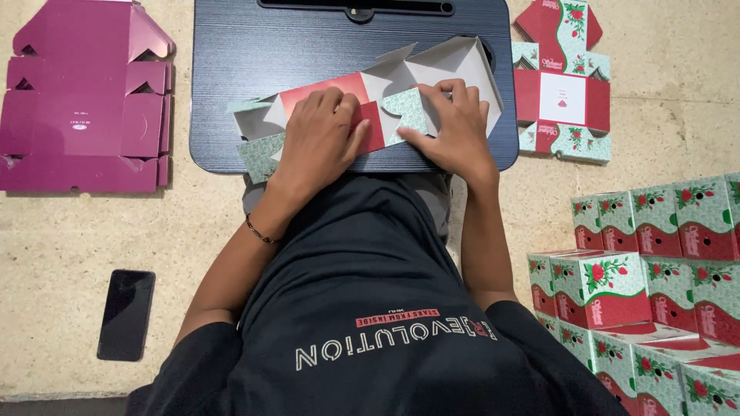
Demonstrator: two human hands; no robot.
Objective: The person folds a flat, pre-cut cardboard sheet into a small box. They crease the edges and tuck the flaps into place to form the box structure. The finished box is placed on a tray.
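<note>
Red and mint-green card, printed with flowers, lies half-folded as a box blank [362, 108] on a dark lap desk [231, 92] across the person's knees. The left hand [320, 135] rests flat on the blank's left part, palm down, fingers together, pinning the red panel; it grips nothing, only presses. The right hand [455, 127] lies on the right part, its fingers spread over a mint flap and its thumb stretched along the near edge, also pressing rather than clasping. Behind the right hand the grey inner sides of the far end stand up, partly raised into a corner.

By the look of it, the step in hand is creasing and tucking the middle flaps, with one end already lifting into shape. The next move would seem to call for holding the base down while the loose flaps are brought upright and locked.

Just right of the desk lies another flat blank [563, 85] of the same print. Finished boxes [655, 254] are stacked at the right. Purple flat cartons [85, 100] lie at the left, and a black phone [126, 314] rests on the floor [62, 231].
</note>
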